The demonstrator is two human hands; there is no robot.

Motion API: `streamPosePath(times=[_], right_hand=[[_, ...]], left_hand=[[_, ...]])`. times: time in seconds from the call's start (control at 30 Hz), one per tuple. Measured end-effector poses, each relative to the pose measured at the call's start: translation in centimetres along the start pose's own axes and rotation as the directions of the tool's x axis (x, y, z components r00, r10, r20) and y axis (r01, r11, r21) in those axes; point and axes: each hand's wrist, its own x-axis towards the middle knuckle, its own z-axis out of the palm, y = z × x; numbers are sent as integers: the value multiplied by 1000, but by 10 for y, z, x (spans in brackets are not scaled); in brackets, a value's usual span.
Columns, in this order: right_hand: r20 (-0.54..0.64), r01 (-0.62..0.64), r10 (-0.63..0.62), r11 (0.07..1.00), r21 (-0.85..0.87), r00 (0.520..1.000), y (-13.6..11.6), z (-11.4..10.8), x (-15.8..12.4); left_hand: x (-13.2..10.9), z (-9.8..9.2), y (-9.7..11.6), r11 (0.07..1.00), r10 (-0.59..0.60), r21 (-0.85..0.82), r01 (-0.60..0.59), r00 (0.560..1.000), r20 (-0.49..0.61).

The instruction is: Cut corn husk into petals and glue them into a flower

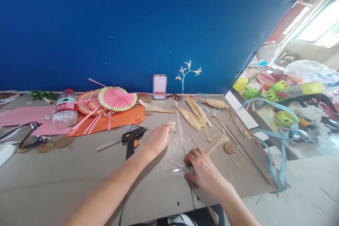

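My left hand [159, 137] reaches forward over the grey table [79, 176], fingers closed on a small pale husk piece [172, 125]. My right hand [202, 169] lies nearer the front edge, fingers curled over the handles of a pair of scissors [177, 167] whose blades point left and lie open on the table. A black hot glue gun [131, 138] rests just left of my left hand. Long dried corn husk strips [194, 116] lie beyond both hands.
Pink and green paper fans [116, 98] sit on orange paper [127, 116] at the back left, beside a water bottle [65, 109]. A small husk-flower sprig [186, 70] stands against the blue wall. Blue ribbon [280, 148] trails off the right edge.
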Motion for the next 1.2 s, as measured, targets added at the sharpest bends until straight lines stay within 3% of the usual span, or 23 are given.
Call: streamPosePath(times=[0.17, 0.33, 0.5, 0.63, 0.77, 0.87, 0.93, 1.0, 1.07, 1.13, 1.2], right_hand=[[4, -72, 72, 997, -35, 997, 6, -1, -8], [-20, -65, 64, 997, -44, 998, 14, -8, -14], [-163, -261, 254, 965, -24, 953, 44, -20, -18], [-186, -235, 226, 971, -33, 956, 68, -20, -17], [-171, -247, 242, 969, -14, 955, 79, -17, -13], [-306, -239, 263, 964, 115, 915, 77, -23, -11], [-406, -174, 299, 932, 318, 864, 67, -32, -9], [-418, -38, 346, 805, 592, 840, 50, -42, -5], [-314, 81, 376, 521, 850, 872, 30, -50, 1], [-205, 121, 364, 241, 963, 909, 14, -53, 12], [-162, 154, 367, 51, 987, 916, 4, -51, 24]], left_hand=[[-15, 2, 9, 997, 65, 40, -65, 998, -10], [-26, 19, 23, 989, 136, 32, -143, 979, 152], [-36, 31, 26, 973, 225, -15, -228, 946, 235], [-47, 21, 30, 948, 308, -148, -282, 930, 202], [-56, 3, 32, 960, 242, -172, -220, 963, 120], [-59, -4, 30, 948, 204, -265, -175, 975, 83], [-59, -5, 30, 919, 174, -368, -140, 983, 63], [-55, -3, 32, 859, 134, -505, -83, 989, 65], [-49, -1, 36, 748, 86, -664, 5, 991, 104], [-44, -1, 40, 580, 55, -809, 98, 986, 159], [-40, -4, 43, 433, 44, -881, 192, 971, 234]])
